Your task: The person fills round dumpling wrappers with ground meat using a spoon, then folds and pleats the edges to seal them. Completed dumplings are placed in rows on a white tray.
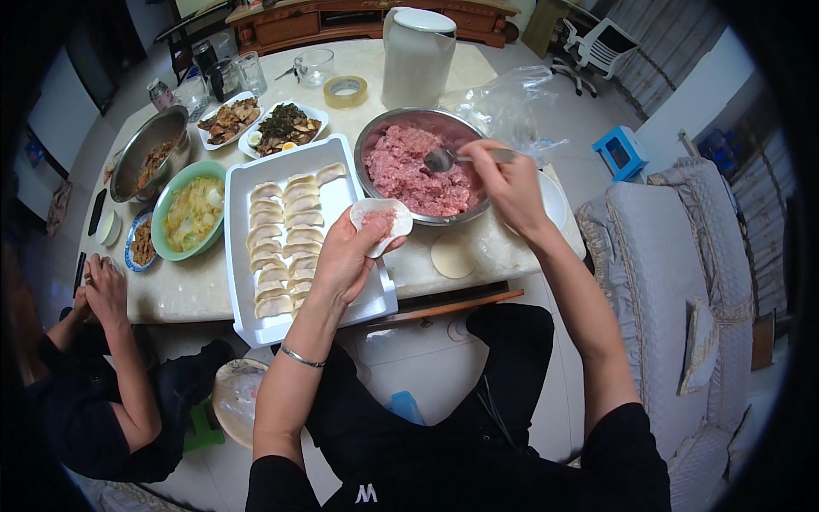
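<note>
My left hand (349,256) holds a round dumpling wrapper (398,221) with a little minced meat on it, partly under my thumb. In my right hand (508,182) is a metal spoon (439,160), its bowl over the raw minced meat (409,150). That meat fills much of a stainless steel bowl (419,219). Beneath my left forearm, a white plastic tray (243,192) carries rows of folded dumplings (302,205). One flat wrapper (453,256) lies on the table, just in front of the steel bowl.
Left of the tray stand a green bowl of cooked cabbage (192,214), a tilted steel bowl (153,150) and plates of food (285,128). A white pitcher (419,61), tape roll (345,91) and plastic bag (512,99) are behind. Another person's hands (105,288) rest at the table's left edge.
</note>
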`<act>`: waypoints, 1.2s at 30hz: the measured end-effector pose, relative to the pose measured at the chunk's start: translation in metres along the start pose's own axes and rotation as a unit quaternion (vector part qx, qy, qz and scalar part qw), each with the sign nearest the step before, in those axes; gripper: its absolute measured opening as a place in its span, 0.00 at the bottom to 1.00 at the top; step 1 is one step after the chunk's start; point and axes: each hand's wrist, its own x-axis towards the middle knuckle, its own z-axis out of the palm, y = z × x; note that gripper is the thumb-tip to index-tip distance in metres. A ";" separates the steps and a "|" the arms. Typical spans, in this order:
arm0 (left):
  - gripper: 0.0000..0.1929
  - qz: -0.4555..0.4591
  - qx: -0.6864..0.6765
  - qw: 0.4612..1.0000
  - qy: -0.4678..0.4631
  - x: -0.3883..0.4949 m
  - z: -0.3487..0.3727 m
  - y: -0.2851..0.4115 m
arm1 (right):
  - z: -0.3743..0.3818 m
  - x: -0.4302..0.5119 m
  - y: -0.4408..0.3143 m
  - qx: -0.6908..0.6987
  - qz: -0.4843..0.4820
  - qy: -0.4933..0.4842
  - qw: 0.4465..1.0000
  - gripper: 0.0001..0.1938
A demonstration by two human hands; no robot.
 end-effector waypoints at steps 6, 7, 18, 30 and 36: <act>0.17 -0.014 0.026 0.998 -0.048 -0.004 0.000 -0.008 | 0.035 0.035 0.087 -0.210 -0.021 -0.154 0.965 0.11; 0.17 -0.032 0.015 0.998 -0.048 -0.006 0.001 -0.007 | 0.040 0.037 0.091 -0.205 0.001 -0.186 0.961 0.11; 0.22 -0.078 0.010 0.993 -0.084 -0.031 0.009 -0.010 | -0.062 0.003 0.068 -0.226 0.056 -0.072 0.970 0.13; 0.14 -0.116 -0.077 0.985 -0.099 -0.036 0.039 -0.031 | -0.111 -0.024 0.189 -0.558 0.168 -0.399 0.708 0.15; 0.13 -0.109 0.013 0.987 -0.115 -0.043 0.037 -0.030 | -0.118 -0.033 0.145 -0.429 0.241 -0.246 0.835 0.19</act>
